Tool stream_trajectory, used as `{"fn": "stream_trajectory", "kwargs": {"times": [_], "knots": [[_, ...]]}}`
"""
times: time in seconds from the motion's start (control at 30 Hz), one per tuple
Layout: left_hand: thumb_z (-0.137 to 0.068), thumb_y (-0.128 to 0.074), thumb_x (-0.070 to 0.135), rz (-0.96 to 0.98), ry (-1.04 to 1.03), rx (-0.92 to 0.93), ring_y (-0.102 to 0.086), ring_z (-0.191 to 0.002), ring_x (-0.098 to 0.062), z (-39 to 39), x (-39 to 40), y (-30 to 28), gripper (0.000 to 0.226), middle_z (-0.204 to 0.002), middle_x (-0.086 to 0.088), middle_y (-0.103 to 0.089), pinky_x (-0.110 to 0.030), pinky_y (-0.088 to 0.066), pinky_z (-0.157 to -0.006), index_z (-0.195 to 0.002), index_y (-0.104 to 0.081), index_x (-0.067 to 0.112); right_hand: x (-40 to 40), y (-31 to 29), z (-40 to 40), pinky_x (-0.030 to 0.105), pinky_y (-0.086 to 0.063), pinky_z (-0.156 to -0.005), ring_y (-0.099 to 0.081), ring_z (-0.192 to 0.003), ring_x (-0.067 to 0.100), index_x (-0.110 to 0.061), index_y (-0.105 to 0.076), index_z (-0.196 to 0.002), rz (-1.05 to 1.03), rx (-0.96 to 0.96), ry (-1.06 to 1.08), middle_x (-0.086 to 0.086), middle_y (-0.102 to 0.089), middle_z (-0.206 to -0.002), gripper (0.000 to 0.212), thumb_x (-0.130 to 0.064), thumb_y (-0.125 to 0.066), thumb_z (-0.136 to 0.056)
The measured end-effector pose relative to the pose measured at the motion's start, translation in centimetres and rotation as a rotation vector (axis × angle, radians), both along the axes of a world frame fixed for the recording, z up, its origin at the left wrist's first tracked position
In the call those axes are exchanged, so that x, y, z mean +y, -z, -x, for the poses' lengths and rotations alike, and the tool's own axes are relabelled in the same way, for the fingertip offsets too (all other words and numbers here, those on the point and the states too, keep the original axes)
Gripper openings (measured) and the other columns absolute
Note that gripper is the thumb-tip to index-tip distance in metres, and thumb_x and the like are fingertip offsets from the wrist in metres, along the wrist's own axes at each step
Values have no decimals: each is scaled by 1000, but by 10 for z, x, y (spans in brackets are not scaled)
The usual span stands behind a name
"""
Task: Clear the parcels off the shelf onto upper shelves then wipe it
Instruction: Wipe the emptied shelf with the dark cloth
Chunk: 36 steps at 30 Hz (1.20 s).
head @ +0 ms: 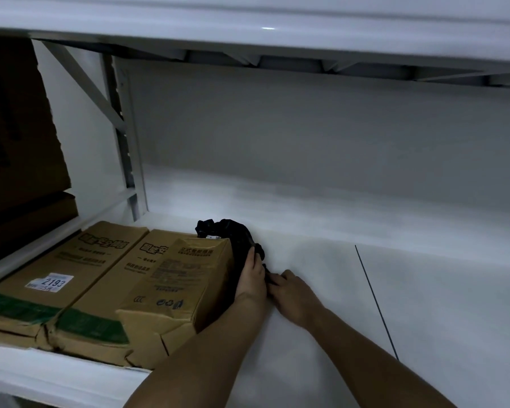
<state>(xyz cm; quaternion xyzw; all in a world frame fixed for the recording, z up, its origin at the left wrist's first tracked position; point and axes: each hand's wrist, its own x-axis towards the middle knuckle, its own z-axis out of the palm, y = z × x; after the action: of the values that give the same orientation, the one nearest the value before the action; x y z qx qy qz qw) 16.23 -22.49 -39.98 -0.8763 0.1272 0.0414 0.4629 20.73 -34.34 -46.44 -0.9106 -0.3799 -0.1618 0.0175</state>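
Note:
A black crumpled bundle (pixel 233 231), cloth or soft bag, I cannot tell which, lies on the white shelf (pixel 321 290) against the right side of a brown cardboard box (pixel 183 278). My left hand (pixel 252 279) grips the bundle's near part beside the box, with its fingers hidden behind the bundle. My right hand (pixel 292 291) rests on the shelf just right of it, its curled fingertips pinching the bundle's near end. Two more flat cardboard boxes, one with a 2193 label (pixel 53 275) and one beside it (pixel 112 290), lie to the left.
An upper shelf (pixel 277 33) spans overhead. A white upright post (pixel 127 148) and a brace stand at the back left. Large dark cartons (pixel 18 136) fill the neighbouring bay on the left. A thin dark seam (pixel 374 298) crosses the shelf to the right.

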Motion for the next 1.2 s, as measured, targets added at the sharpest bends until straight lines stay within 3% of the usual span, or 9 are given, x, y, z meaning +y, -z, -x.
{"fn": "stream_trajectory", "kwargs": {"times": [0.13, 0.3, 0.47, 0.53, 0.63, 0.77, 0.87, 1.0, 1.2], "knots": [[-100, -35, 47, -46, -1, 0, 7, -145, -37, 1, 6, 0, 67, -160, -11, -3, -59, 10, -110, -153, -9, 14, -29, -4, 0, 24, -51, -56, -58, -72, 18, -35, -62, -117, 91, -25, -174, -7, -62, -125, 45, -17, -73, -77], [-102, -32, 41, 14, 124, -50, 6, -145, -36, 11, 2, -2, 64, -159, -15, -6, -55, 8, -112, -152, -8, 9, -14, -2, 3, 35, -46, -75, -57, -98, 31, -25, -55, -132, -15, 1, 256, 4, -56, -134, 44, -14, -56, -89], [-103, -26, 40, 42, 68, -40, 2, -145, -37, 16, 2, -3, 61, -159, -17, -6, -55, 9, -113, -152, -9, 6, 15, -1, 18, 23, -43, -44, -60, -56, 20, -21, -77, -80, -38, -109, 204, -2, -73, -87, 37, -17, -88, -44], [-103, -28, 40, 36, 55, -50, 5, -145, -37, 16, 5, -1, 62, -159, -17, -4, -56, 9, -112, -152, -9, 7, 7, -1, 24, 20, -42, -47, -59, -58, 18, -23, -76, -83, -48, -138, 51, -4, -72, -92, 22, -16, -71, -62], [-102, -34, 41, 4, 63, -71, 9, -145, -37, 18, 7, 2, 67, -159, -18, 0, -56, 10, -111, -152, -6, 7, -14, -1, 27, 21, -45, -54, -56, -64, 18, -29, -72, -98, -8, -87, -65, -7, -69, -109, 36, -16, -45, -79], [-102, -33, 41, 23, 85, -85, 10, -145, -36, 20, 5, 5, 69, -159, -17, 2, -55, 9, -112, -152, -1, 5, -20, -8, 33, 27, -42, -52, -59, -68, 23, -32, -70, -112, -10, -46, 305, -1, -71, -104, 49, -11, -49, -73], [-102, -33, 40, 30, 93, -89, 9, -145, -36, 23, 5, 11, 69, -159, -17, 2, -55, 8, -112, -151, -1, 4, -2, -4, 34, 36, -42, -77, -56, -98, 35, -21, -55, -133, -20, 48, 576, 11, -62, -119, 49, -10, -52, -85], [-100, -39, 42, 10, 58, -68, 5, -145, -38, 29, 2, 17, 71, -158, -18, -3, -56, 9, -112, -152, -7, 5, 20, -2, 51, 28, -45, -51, -62, -65, 22, -25, -75, -93, 17, 4, 380, -3, -72, -99, 41, -23, -85, -53], [-103, -28, 40, -18, 138, -31, 3, -145, -39, 31, -11, 20, 66, -158, -19, -2, -53, 7, -113, -151, -2, 3, -29, -9, 57, 23, -47, -55, -60, -68, 17, -32, -71, -102, -4, 33, 158, -10, -68, -113, 39, -15, -49, -74]]}}
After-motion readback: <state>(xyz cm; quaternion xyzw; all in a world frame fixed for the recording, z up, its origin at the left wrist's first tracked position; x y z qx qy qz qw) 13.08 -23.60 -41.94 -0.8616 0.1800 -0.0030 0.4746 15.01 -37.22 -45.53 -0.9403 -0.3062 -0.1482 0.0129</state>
